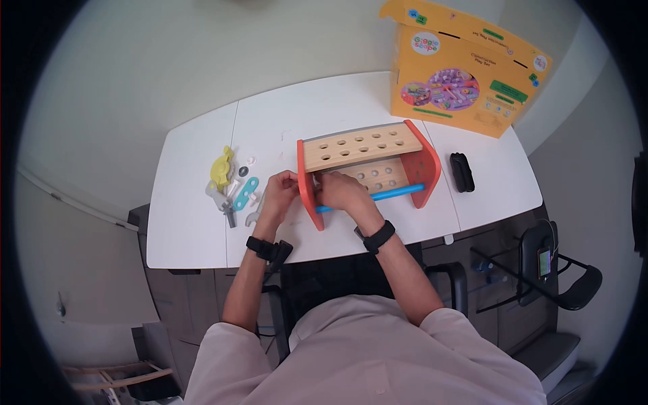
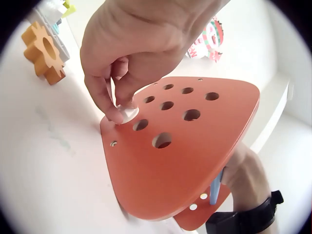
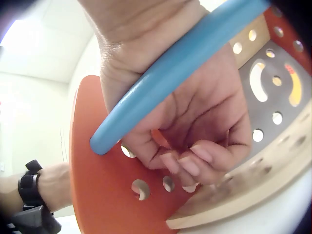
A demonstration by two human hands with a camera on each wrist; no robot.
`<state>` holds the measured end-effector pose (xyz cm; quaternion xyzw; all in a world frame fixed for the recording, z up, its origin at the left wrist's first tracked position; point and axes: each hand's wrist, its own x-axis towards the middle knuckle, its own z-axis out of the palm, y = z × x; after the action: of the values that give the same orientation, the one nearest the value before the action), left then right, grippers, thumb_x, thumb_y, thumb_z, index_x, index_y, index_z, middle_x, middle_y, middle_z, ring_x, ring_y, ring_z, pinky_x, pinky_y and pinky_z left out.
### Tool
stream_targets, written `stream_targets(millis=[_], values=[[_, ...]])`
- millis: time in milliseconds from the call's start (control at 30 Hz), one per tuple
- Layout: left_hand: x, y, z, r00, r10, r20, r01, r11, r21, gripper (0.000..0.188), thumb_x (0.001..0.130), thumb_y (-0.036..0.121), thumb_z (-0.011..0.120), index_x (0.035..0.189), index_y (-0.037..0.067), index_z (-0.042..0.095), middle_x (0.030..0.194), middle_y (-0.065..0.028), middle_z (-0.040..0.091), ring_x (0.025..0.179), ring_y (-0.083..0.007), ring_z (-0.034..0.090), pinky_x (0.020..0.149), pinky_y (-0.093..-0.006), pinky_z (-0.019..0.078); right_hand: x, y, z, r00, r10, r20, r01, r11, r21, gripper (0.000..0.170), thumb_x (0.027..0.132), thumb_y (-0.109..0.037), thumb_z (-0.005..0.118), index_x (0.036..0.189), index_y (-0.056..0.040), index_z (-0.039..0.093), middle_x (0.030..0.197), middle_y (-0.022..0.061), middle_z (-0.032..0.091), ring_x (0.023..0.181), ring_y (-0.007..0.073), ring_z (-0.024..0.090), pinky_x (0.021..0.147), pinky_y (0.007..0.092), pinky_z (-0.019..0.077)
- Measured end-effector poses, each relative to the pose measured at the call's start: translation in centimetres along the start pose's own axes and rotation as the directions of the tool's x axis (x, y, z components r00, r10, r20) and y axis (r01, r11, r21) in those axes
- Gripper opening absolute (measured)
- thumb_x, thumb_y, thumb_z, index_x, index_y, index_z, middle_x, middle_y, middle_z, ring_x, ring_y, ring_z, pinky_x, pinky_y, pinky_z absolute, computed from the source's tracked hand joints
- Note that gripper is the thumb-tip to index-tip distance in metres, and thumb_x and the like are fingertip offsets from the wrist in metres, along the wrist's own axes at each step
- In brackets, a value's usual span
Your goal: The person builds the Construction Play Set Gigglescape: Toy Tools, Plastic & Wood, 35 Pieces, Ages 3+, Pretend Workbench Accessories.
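A toy workbench with red side panels and pale wooden perforated boards stands on the table. My left hand is at the outer face of its left red panel. Thumb and fingers there pinch a white round-headed piece right at the panel, beside a row of holes. My right hand reaches into the bench behind the blue rod. Its fingers curl close to the inner side of the same panel. Thumb and index tips are hidden, so I cannot tell whether they hold anything.
Left of the bench lie a yellow toy piece, a teal perforated strip, a grey wrench and small white parts. A yellow box stands at the back right, with a black case nearer.
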<state>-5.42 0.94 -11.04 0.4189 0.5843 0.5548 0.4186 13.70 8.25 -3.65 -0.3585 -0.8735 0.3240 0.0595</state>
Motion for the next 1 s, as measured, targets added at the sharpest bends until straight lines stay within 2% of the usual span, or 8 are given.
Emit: stream_targets(millis=[233, 300, 433, 567, 700, 833, 900, 1000], values=[[-1.1, 2.2, 1.4, 0.989, 0.103, -0.107, -0.068, 0.955, 0.287, 0.026, 0.085, 0.009, 0.075, 0.107, -0.004, 0.07, 0.093, -0.0082, 0.074, 0.08, -0.0112, 0.067, 0.07, -0.0257, 0.0553, -0.7, -0.7, -0.4, 0.994, -0.048, -0.096, 0.042, 0.997, -0.07, 0.028, 0.082, -0.022, 0.065, 0.1, -0.0025, 0.073, 0.096, 0.0213, 0.072, 0.095, 0.0378, 0.07, 0.082, 0.0458, 0.0567], [-2.5, 6.5, 2.4, 0.992, -0.078, -0.1, 0.113, 0.903, 0.415, 0.016, 0.094, 0.001, 0.065, 0.109, -0.005, 0.066, 0.094, -0.0099, 0.069, 0.08, -0.0144, 0.068, 0.066, -0.0278, 0.0587, -1.6, -1.2, -0.9, 0.975, -0.117, -0.189, 0.113, 0.993, -0.032, 0.024, 0.082, -0.017, 0.065, 0.099, -0.0024, 0.072, 0.097, 0.0209, 0.073, 0.091, 0.0385, 0.069, 0.079, 0.0469, 0.0552], [-2.1, 6.0, 0.6, 0.967, 0.172, -0.187, -0.139, 0.974, 0.176, 0.036, 0.102, 0.026, 0.062, 0.124, -0.003, 0.06, 0.104, -0.01, 0.064, 0.084, -0.0142, 0.068, 0.069, -0.0276, 0.0595, -5.6, -1.6, -3.3, 0.826, -0.36, -0.434, 0.395, 0.919, -0.01, 0.017, 0.082, -0.006, 0.063, 0.095, -0.0021, 0.072, 0.095, 0.0186, 0.073, 0.076, 0.0329, 0.067, 0.069, 0.0426, 0.0526], [-5.6, 12.6, 1.5, 0.999, -0.038, 0.014, 0.038, 0.999, 0.003, 0.053, 0.102, 0.038, 0.062, 0.136, -0.001, 0.057, 0.113, -0.011, 0.066, 0.097, -0.0172, 0.068, 0.079, -0.0313, 0.0597, -8.5, 2.1, -8.9, 0.76, -0.285, -0.584, 0.468, 0.863, 0.188, 0.024, 0.09, -0.013, 0.058, 0.108, -0.0047, 0.073, 0.086, 0.012, 0.072, 0.075, 0.0255, 0.068, 0.069, 0.0364, 0.0541], [-6.4, 13.4, 1.8, 0.972, -0.154, 0.179, 0.129, 0.981, 0.146, 0.059, 0.104, 0.039, 0.059, 0.148, 0.002, 0.047, 0.13, -0.0123, 0.065, 0.121, -0.0214, 0.062, 0.092, -0.0346, 0.0578, -8.9, 6.2, -13.5, 0.583, -0.042, -0.811, 0.089, 0.996, 0.012, 0.029, 0.099, -0.023, 0.056, 0.104, 0.0031, 0.069, 0.1, 0.02, 0.072, 0.078, 0.0312, 0.068, 0.073, 0.0404, 0.0534], [-6.4, 14.4, 2.3, 0.974, -0.144, 0.177, 0.129, 0.987, 0.094, 0.059, 0.102, 0.035, 0.062, 0.149, 0.003, 0.047, 0.129, -0.0119, 0.066, 0.124, -0.0217, 0.06, 0.099, -0.0394, 0.0538, -8.0, 9.3, -13.3, 0.661, 0.132, -0.739, -0.149, 0.988, 0.043, 0.042, 0.103, -0.031, 0.053, 0.105, 0.0083, 0.067, 0.099, 0.0263, 0.069, 0.08, 0.038, 0.067, 0.074, 0.0448, 0.0516], [-6.2, 14.1, 2.3, 0.979, -0.146, 0.139, 0.148, 0.989, -0.002, 0.074, 0.093, 0.034, 0.075, 0.152, 0.002, 0.043, 0.127, -0.0105, 0.067, 0.12, -0.0195, 0.061, 0.101, -0.0373, 0.0484, -8.5, 7.8, -13.5, 0.752, 0.372, -0.545, -0.287, 0.928, 0.238, 0.059, 0.105, -0.046, 0.051, 0.1, 0.0101, 0.068, 0.082, 0.0244, 0.065, 0.075, 0.0254, 0.062, 0.073, 0.0397, 0.0508], [-6.4, 13.9, 2.5, 0.983, -0.143, 0.116, 0.153, 0.985, -0.083, 0.076, 0.093, 0.027, 0.075, 0.155, 0.006, 0.038, 0.129, -0.0096, 0.067, 0.12, -0.0194, 0.06, 0.1, -0.0363, 0.0472, -8.3, 9.3, -13.0, 0.777, 0.276, -0.566, -0.184, 0.959, 0.215, 0.054, 0.106, -0.042, 0.052, 0.104, 0.0092, 0.068, 0.084, 0.0215, 0.067, 0.079, 0.0235, 0.062, 0.077, 0.0368, 0.0501]])
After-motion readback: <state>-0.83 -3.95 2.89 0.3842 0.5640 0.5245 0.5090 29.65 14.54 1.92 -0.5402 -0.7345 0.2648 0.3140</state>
